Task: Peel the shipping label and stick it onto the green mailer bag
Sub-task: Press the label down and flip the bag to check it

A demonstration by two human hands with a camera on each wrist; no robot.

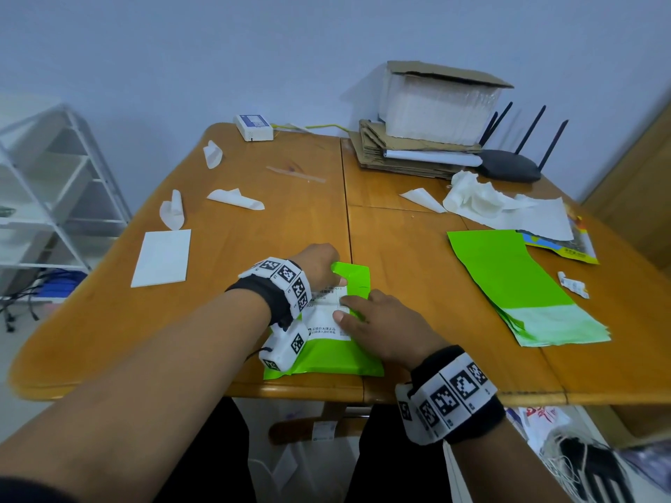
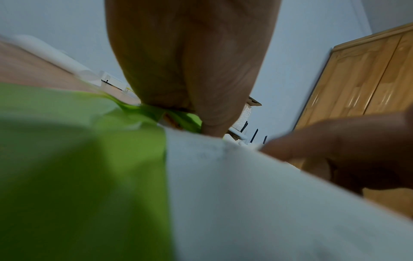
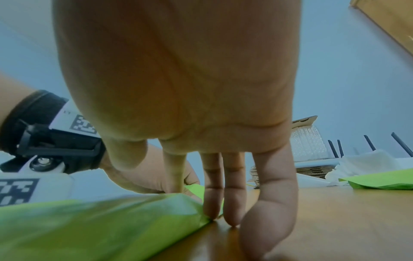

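A green mailer bag [image 1: 337,359] lies flat near the table's front edge. A white printed shipping label [image 1: 323,319] sits on its upper half. My left hand [image 1: 319,266] is curled over the bag's far end, with the thumb on the green flap [image 1: 354,279] and the fingers hidden. In the left wrist view the thumb [image 2: 214,123] comes down at the label's [image 2: 257,203] far edge, with green film bunched under the palm. My right hand [image 1: 341,309] presses index finger and thumb flat on the label's right edge. Its other fingers [image 3: 232,203] stand straight on the bag's [image 3: 100,226] edge and the table.
A stack of green mailers [image 1: 508,285] lies at the right. White sheets [image 1: 163,257], curled backing scraps [image 1: 236,199] and crumpled paper [image 1: 479,201] are scattered behind. A cardboard box [image 1: 435,103], a router [image 1: 508,168] and a white device [image 1: 254,127] stand at the back.
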